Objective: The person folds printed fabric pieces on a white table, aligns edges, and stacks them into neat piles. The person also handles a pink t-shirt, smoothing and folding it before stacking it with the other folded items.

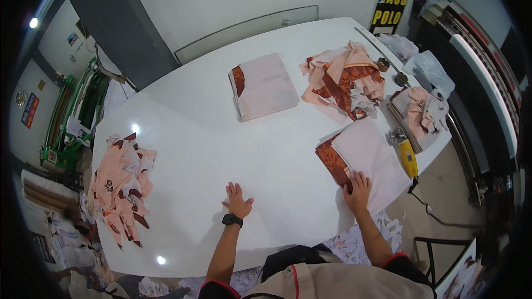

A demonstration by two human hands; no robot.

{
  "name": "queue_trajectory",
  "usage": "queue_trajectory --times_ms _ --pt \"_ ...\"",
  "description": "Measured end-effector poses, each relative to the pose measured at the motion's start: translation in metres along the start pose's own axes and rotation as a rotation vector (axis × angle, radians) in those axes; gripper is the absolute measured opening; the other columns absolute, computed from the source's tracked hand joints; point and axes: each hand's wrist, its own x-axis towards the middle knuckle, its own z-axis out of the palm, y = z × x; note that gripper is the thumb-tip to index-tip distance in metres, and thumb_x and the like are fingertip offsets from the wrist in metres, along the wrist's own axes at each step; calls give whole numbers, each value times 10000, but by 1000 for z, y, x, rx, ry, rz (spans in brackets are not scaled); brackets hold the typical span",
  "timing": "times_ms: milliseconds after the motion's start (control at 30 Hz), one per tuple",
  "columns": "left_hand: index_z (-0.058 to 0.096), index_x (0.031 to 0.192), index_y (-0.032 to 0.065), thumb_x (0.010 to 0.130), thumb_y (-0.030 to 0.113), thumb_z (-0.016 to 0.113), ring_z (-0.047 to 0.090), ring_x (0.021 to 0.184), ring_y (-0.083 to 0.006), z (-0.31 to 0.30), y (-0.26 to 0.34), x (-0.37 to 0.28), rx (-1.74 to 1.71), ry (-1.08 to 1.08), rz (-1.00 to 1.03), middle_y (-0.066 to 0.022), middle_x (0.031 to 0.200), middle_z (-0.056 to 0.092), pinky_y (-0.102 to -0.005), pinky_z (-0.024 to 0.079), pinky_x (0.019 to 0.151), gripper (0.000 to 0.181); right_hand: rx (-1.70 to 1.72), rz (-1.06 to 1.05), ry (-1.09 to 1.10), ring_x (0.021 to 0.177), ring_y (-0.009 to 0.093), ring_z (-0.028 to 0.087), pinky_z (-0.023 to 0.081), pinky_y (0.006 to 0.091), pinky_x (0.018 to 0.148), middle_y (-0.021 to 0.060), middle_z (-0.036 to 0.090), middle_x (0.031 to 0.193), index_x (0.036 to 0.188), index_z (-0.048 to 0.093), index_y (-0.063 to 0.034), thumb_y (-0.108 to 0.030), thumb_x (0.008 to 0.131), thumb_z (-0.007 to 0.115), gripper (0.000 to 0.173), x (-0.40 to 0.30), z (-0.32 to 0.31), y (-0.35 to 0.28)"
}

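My left hand (237, 201), below which a black watch circles the wrist, lies with spread fingers on the white table (191, 166). At the right, my right hand (358, 191) rests on the near left edge of a stack of pale pink fabric pieces (370, 153); whether its fingers grip any layer I cannot tell. Patterned rust-brown cloth (332, 158) shows along that stack's left side. Farther back lies a second neat stack of pale fabric (270, 85), with a brown patterned patch at its left corner.
Peach and brown fabric scraps are heaped at the left (124, 187) and back right (345, 79). A yellow-bodied electric tool (407, 158) with a black cord lies by the right edge, near another fabric pile (417, 112). A metal ruler (378, 45) lies along the back right edge.
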Motion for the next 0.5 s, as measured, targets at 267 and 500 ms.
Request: queue_trajectory --times_ms 267,500 --pt "255 1557 5 931 485 533 120 1537 -347 15 -18 -26 272 382 194 -208 1649 159 -743 119 1124 837 -11 -17 -31 1268 341 497 336 565 1082 172 567 1324 1209 593 -19 -191 806 677 446 41 -2 -55" --pt "340 1514 5 921 467 544 193 1514 -343 2 0 -31 183 384 190 -189 1625 240 -712 130 1136 779 216 -98 -180 1227 379 511 432 529 998 224 555 1310 1287 548 9 -254 856 669 519 159 95 -91"
